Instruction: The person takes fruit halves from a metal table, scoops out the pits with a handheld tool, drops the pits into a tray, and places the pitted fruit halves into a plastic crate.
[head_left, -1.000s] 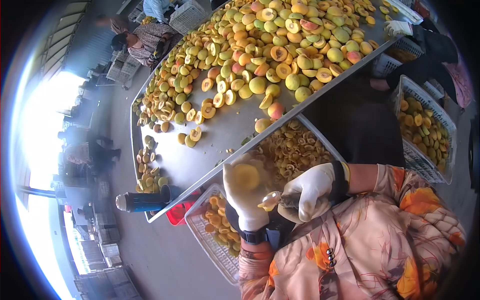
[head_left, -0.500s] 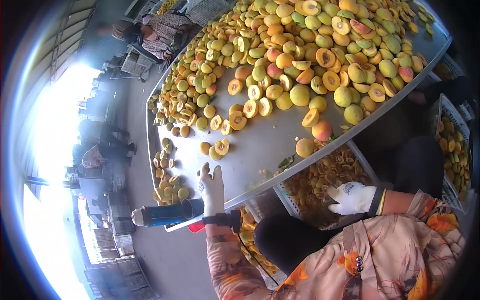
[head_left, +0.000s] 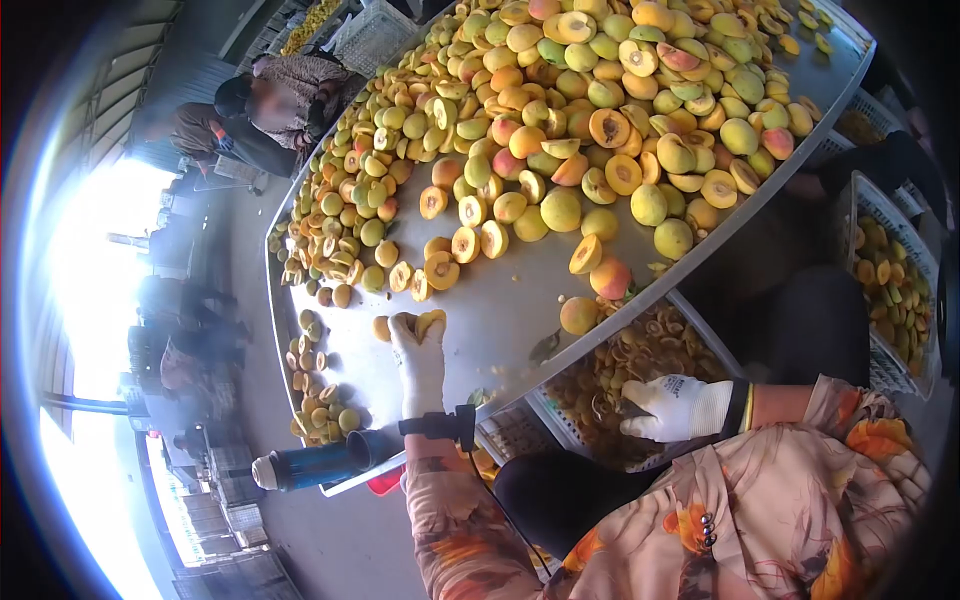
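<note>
My left hand (head_left: 418, 355), in a white glove, reaches onto the metal table (head_left: 510, 310), its fingers closed round a yellow peach half (head_left: 430, 321). Another peach piece (head_left: 381, 328) touches the glove on its left. Over a crate of small brown-yellow pieces (head_left: 640, 360) is my right hand (head_left: 672, 408), also gloved, with thumb and fingers apart; whether a small tool lies under it cannot be made out. A big heap of whole and halved peaches (head_left: 560, 210) covers the table's far side.
A blue flask (head_left: 305, 467) and a dark cup (head_left: 372, 449) are at the table's lower left corner, beside a small group of peaches (head_left: 322, 412). At the right stands a crate of halves (head_left: 885, 280). Two people (head_left: 290, 100) are beyond the table at the upper left.
Since a second ago the hands have parted: my left hand went from beside my right to the table and closed on a peach half. My right hand moved over the crate and opened.
</note>
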